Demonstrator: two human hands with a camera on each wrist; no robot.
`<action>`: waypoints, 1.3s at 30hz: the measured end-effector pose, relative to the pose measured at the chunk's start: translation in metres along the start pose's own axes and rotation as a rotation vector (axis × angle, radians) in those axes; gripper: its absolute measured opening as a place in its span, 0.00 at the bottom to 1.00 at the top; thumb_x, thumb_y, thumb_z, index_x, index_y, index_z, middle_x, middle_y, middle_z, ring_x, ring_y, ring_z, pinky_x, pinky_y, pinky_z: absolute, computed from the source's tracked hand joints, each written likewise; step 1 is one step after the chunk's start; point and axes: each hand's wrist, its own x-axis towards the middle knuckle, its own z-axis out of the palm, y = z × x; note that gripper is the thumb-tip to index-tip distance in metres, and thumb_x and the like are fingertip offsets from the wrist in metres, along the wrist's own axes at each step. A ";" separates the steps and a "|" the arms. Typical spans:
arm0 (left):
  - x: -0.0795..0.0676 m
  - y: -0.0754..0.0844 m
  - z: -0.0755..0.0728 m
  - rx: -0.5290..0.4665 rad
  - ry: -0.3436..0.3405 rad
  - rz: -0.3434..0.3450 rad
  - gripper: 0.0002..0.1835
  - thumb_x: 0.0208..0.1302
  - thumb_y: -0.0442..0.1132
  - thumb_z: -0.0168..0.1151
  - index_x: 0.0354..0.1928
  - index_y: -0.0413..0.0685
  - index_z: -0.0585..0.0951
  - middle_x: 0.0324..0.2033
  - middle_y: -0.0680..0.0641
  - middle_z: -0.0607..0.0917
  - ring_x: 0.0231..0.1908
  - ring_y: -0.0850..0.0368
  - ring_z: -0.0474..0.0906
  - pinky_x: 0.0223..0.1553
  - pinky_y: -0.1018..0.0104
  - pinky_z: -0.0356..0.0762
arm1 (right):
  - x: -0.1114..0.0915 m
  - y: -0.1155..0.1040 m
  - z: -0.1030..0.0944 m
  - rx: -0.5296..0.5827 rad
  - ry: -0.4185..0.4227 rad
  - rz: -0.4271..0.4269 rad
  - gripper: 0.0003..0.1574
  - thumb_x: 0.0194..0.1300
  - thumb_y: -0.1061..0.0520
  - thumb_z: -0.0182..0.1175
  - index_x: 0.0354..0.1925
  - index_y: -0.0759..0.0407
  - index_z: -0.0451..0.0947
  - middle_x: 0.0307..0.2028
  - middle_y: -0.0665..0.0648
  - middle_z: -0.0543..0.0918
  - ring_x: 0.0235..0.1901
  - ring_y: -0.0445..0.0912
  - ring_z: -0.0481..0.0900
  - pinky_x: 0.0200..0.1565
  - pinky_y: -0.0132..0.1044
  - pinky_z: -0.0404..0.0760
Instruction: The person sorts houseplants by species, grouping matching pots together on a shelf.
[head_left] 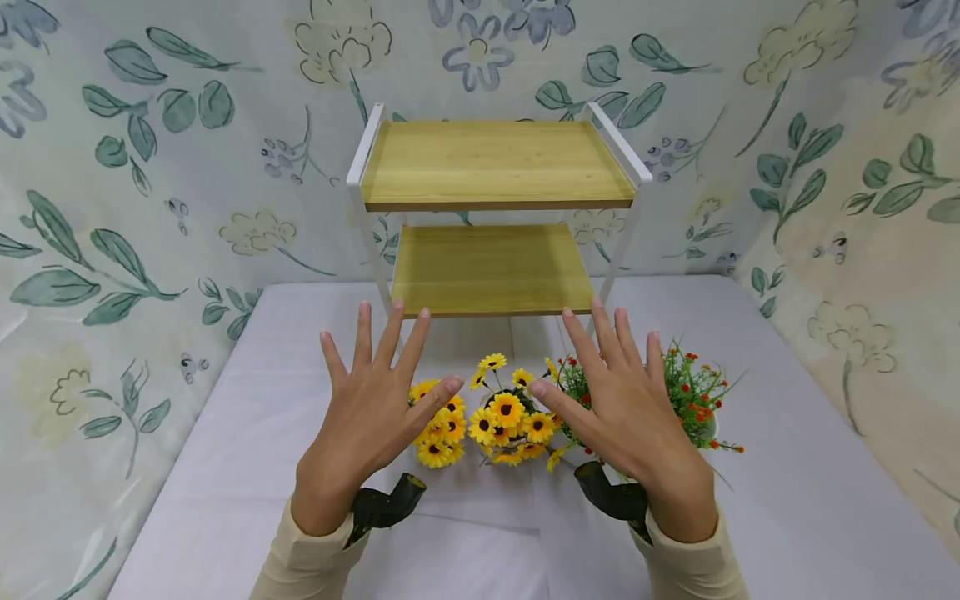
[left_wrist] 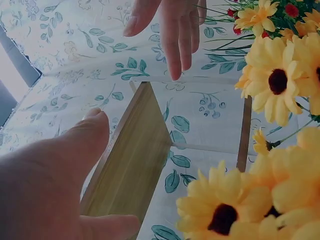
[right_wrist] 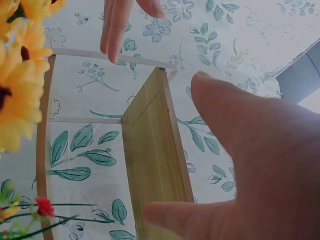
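Note:
Both hands are held up over the table with fingers spread and nothing in them. My left hand is above and left of a bunch of yellow sunflowers, partly hiding it. A second bunch of yellow sunflowers stands between the two hands. On the other side, my right hand covers part of a plant with small red flowers and thin green leaves. In the left wrist view, yellow blooms fill the lower right. The pots are mostly hidden.
Behind the flowers stands a two-tier shelf with a wooden upper board, a lower board and a white frame. A white cloth covers the table. Floral-patterned fabric hangs at the back and sides.

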 end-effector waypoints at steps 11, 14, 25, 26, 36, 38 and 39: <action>-0.004 -0.009 -0.013 0.052 0.048 0.033 0.47 0.63 0.72 0.39 0.77 0.54 0.48 0.75 0.42 0.47 0.74 0.40 0.31 0.63 0.29 0.24 | -0.010 0.007 -0.008 0.028 0.073 -0.012 0.54 0.62 0.28 0.52 0.76 0.47 0.46 0.76 0.58 0.43 0.75 0.56 0.36 0.68 0.60 0.29; -0.003 -0.013 -0.019 0.063 0.071 0.052 0.47 0.64 0.71 0.41 0.77 0.53 0.48 0.75 0.43 0.48 0.74 0.40 0.34 0.64 0.30 0.26 | -0.015 0.014 -0.013 0.037 0.101 -0.025 0.54 0.63 0.30 0.54 0.76 0.50 0.48 0.75 0.60 0.46 0.74 0.58 0.40 0.68 0.61 0.31; 0.009 -0.031 -0.058 0.019 0.279 0.206 0.42 0.64 0.59 0.55 0.74 0.46 0.56 0.71 0.42 0.62 0.71 0.44 0.54 0.67 0.38 0.52 | -0.040 0.048 -0.034 0.154 0.130 -0.020 0.49 0.65 0.42 0.60 0.75 0.55 0.51 0.74 0.64 0.52 0.71 0.66 0.50 0.67 0.65 0.35; 0.011 -0.032 -0.062 0.014 0.304 0.223 0.42 0.64 0.57 0.55 0.74 0.45 0.57 0.70 0.41 0.63 0.70 0.44 0.56 0.66 0.40 0.55 | -0.042 0.051 -0.036 0.162 0.130 -0.011 0.49 0.64 0.43 0.60 0.75 0.55 0.51 0.74 0.64 0.52 0.70 0.67 0.50 0.67 0.66 0.38; 0.034 -0.041 -0.090 0.034 0.337 0.270 0.41 0.65 0.54 0.58 0.73 0.41 0.57 0.69 0.39 0.64 0.68 0.42 0.61 0.64 0.43 0.61 | -0.057 0.078 -0.043 0.161 0.124 0.092 0.51 0.63 0.43 0.61 0.76 0.48 0.48 0.74 0.62 0.53 0.70 0.66 0.52 0.58 0.72 0.53; 0.040 -0.043 -0.093 0.017 0.334 0.261 0.41 0.65 0.53 0.58 0.73 0.42 0.57 0.70 0.39 0.63 0.68 0.42 0.61 0.64 0.43 0.61 | -0.060 0.083 -0.043 0.162 0.120 0.107 0.52 0.63 0.42 0.62 0.76 0.46 0.48 0.74 0.62 0.54 0.70 0.66 0.53 0.56 0.73 0.55; 0.043 -0.045 -0.094 0.009 0.332 0.258 0.41 0.65 0.53 0.58 0.74 0.43 0.56 0.70 0.40 0.63 0.68 0.43 0.61 0.64 0.44 0.61 | -0.061 0.086 -0.043 0.162 0.117 0.114 0.52 0.62 0.43 0.63 0.76 0.46 0.47 0.74 0.62 0.54 0.69 0.67 0.53 0.54 0.73 0.57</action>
